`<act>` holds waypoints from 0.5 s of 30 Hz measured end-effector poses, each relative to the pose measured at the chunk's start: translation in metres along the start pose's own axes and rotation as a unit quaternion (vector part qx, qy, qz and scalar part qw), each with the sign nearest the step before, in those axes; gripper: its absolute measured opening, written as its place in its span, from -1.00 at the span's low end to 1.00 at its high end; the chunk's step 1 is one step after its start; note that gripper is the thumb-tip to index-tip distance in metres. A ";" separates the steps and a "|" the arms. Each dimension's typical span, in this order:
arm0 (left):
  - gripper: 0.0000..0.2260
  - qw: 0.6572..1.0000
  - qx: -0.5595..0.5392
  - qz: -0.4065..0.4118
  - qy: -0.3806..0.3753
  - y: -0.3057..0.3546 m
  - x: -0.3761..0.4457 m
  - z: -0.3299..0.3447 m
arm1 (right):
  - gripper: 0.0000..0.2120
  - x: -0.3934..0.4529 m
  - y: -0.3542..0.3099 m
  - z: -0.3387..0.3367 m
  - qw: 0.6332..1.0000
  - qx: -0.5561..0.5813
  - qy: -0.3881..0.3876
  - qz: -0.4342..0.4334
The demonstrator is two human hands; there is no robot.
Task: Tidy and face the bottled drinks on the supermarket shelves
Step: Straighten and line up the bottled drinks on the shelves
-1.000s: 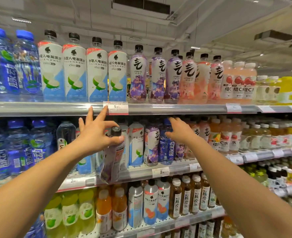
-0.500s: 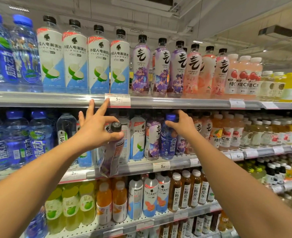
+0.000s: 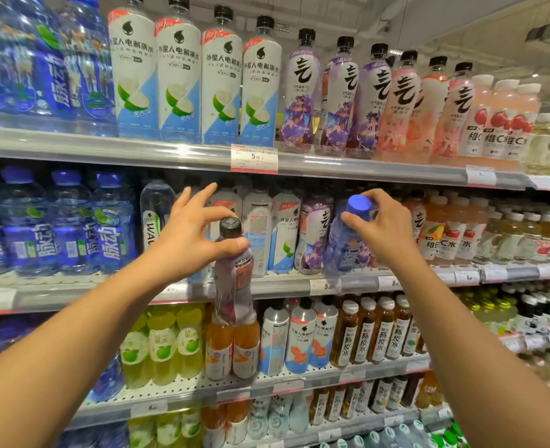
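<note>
**Fingers on two bottle necks at the middle shelf**

Fingers (image 3: 239,244) of my left hand (image 3: 189,237) pinch the neck of a purple-labelled bottle (image 3: 234,279) just below its black cap: thumb on the near side, index curled over the top of the neck. My other three left fingers are spread and straight, pointing toward twelve o'clock, touching nothing I can make out. That bottle hangs out in front of the middle shelf (image 3: 73,291), tilted a little, its base dropped below the shelf edge and over the orange drinks (image 3: 231,347) on the shelf beneath.

My right hand (image 3: 383,227) sits at three o'clock from the left one, well apart from it. Its fingers are curled round the top of a blue-capped bottle (image 3: 348,240), thumb under the cap on the near side and the rest wrapped behind the neck. This bottle leans toward me and toward nine o'clock, with its base at the front edge of the middle shelf, just beside the purple-and-white bottles (image 3: 315,234) at its nine o'clock side. Whether the base is resting on the shelf I cannot tell.

At twelve o'clock above both hands, a price tag (image 3: 254,157) marked 5.00 is clipped to the upper shelf rail (image 3: 105,147), below the white-and-blue bottles (image 3: 176,79).
</note>
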State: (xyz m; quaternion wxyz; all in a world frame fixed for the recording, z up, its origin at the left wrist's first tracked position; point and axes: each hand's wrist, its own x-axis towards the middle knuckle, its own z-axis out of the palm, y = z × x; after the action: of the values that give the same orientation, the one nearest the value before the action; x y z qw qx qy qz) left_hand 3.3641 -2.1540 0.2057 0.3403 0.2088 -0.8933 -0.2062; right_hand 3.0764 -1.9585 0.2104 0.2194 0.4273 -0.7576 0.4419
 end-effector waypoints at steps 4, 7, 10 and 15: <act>-0.53 1.000 -0.019 -0.014 0.008 -0.017 -0.037 -0.015 | -0.71 -0.017 -0.029 0.003 0.999 0.027 -0.034 -0.014; -0.53 0.998 -0.055 -0.031 0.013 -0.044 -0.067 -0.027 | -0.77 -0.039 -0.048 0.024 0.992 0.082 -0.099 -0.018; -0.55 0.989 -0.123 -0.080 0.021 -0.071 -0.104 -0.042 | -0.73 -0.064 -0.071 0.062 0.983 0.095 -0.152 -0.029; -0.66 0.974 -0.184 -0.124 0.033 -0.101 -0.163 -0.067 | -0.64 -0.107 -0.119 0.130 0.965 0.070 -0.247 -0.059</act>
State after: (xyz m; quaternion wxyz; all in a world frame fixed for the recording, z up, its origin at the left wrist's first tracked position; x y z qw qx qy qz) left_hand 3.5452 -2.1688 0.1153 0.3737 0.2583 -0.7955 -0.4010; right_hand 3.2401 -2.0507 0.1251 0.0208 0.5813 -0.7290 0.3608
